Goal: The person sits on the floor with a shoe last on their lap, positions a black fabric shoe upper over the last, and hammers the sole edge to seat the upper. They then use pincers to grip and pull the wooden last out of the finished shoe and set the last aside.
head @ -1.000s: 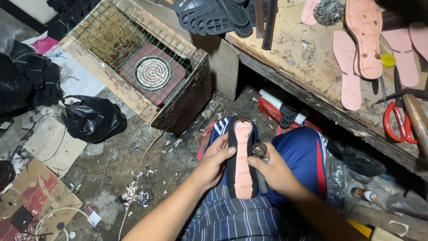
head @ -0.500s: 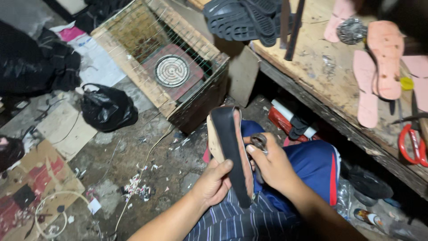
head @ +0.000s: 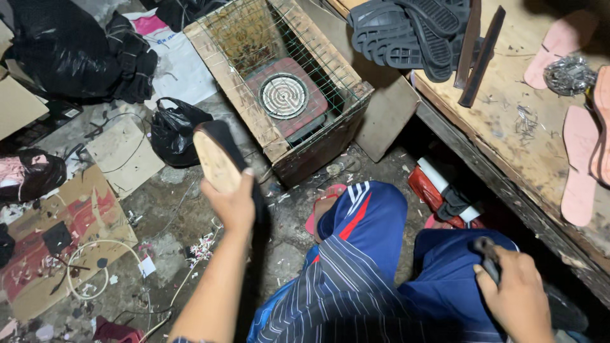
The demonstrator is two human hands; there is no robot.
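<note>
A second ago both our hands steadied the shoe sole [head: 219, 159] on our lap with its pink insole up; now the left hand [head: 236, 204] alone has lifted it out to the left, near the wire-topped wooden box [head: 279, 95] with its electric coil, so pressing looks finished; the fingers are wrapped tight around its near end. Its long axis runs near-to-far, the free end pointing far-left, tan face up; the right hand [head: 516, 298] rests by the right knee, closed on a small dark tool [head: 488, 257].

my trousers [head: 375, 235] blue, red-white stripes | shirt [head: 343, 298] navy pinstriped | sole [head: 216, 159] tan, black-edged | insoles [head: 578, 165] pink
</note>
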